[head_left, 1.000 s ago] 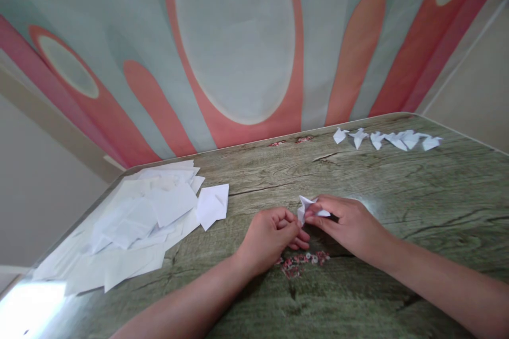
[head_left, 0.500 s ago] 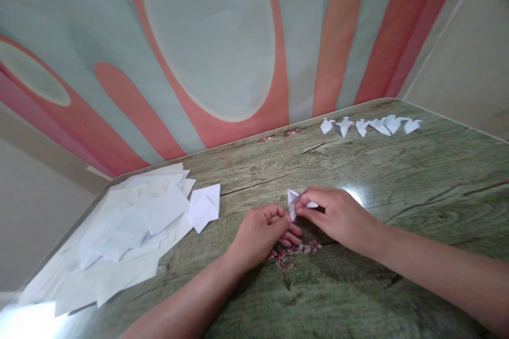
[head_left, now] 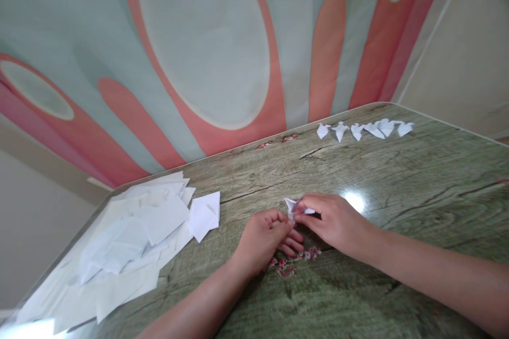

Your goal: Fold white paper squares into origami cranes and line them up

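Paper [head_left: 290, 205] x1, in R fingers [head_left: 313, 200], 6 figs [head_left: 357, 131]

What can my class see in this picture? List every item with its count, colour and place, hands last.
Folded paper piece: one, white, between the hands
Folded paper figures: about six, white, row at far right
Paper pile: one, sheets uncounted, white, table's left
Folded paper: layers uncountable, white, right of pile
Table: one, greenish wood-grain, beneath everything
Floral patches: three clear, reddish, one near hands, two by far edge
Patterned backdrop: one, grey-green and coral, behind table
Plain wall: one stretch, beige-grey, right
Right hand: one, bare, pinching the piece
Left hand: one, bare, fingertips at the piece
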